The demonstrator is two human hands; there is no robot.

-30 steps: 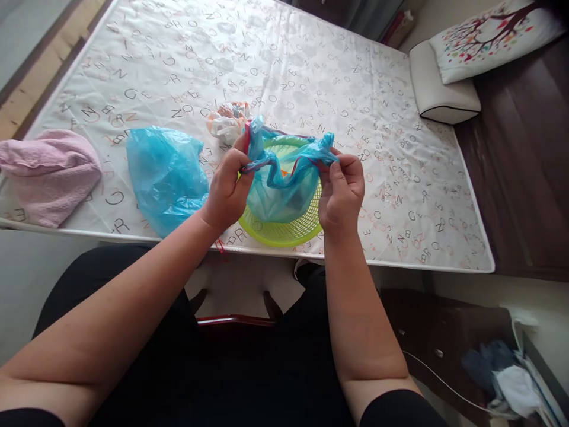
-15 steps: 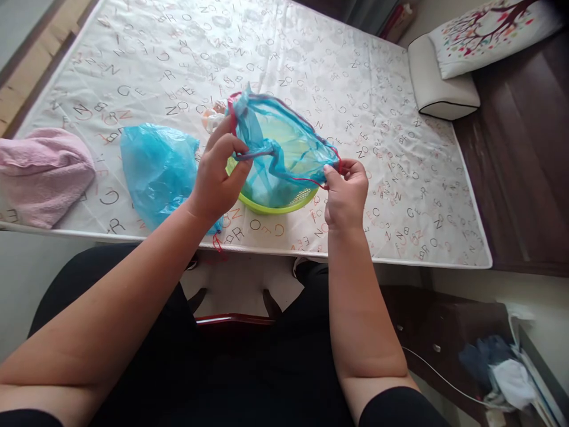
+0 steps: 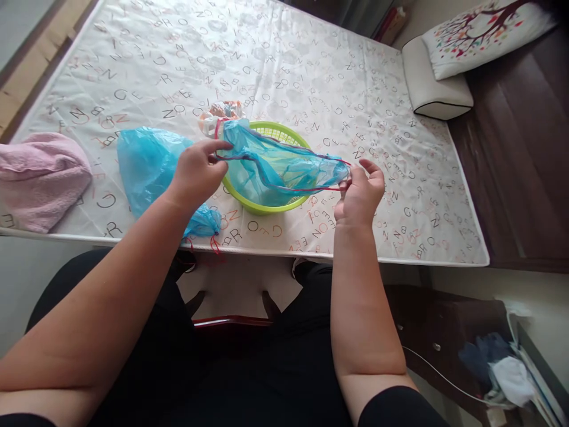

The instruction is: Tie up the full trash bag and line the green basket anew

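A thin blue drawstring plastic bag [image 3: 284, 166] is stretched between my hands, its mouth pulled into a long narrow shape with a red drawstring along the edges. My left hand [image 3: 200, 169] pinches the left end of the drawstring rim. At the opposite end, my right hand [image 3: 361, 187] grips the red string between thumb and fingers. The bag's lower part hangs into a lime-green plastic basket [image 3: 267, 207] standing beneath it. Left of the basket, partly behind my left forearm, lies a second blue plastic bag [image 3: 149, 166], puffed up, with a red string at its end.
A crumpled clear and orange wrapper [image 3: 224, 111] lies behind the basket. A folded pink towel [image 3: 44, 178] is at the left edge of the letter-printed mattress [image 3: 400, 154]. A cushion [image 3: 484, 38] and a cream block [image 3: 433, 80] stand at the far right.
My hands have moved apart and the bag's mouth has gone from wide open to drawn out long and narrow. The left hand has shifted left and the right hand right.
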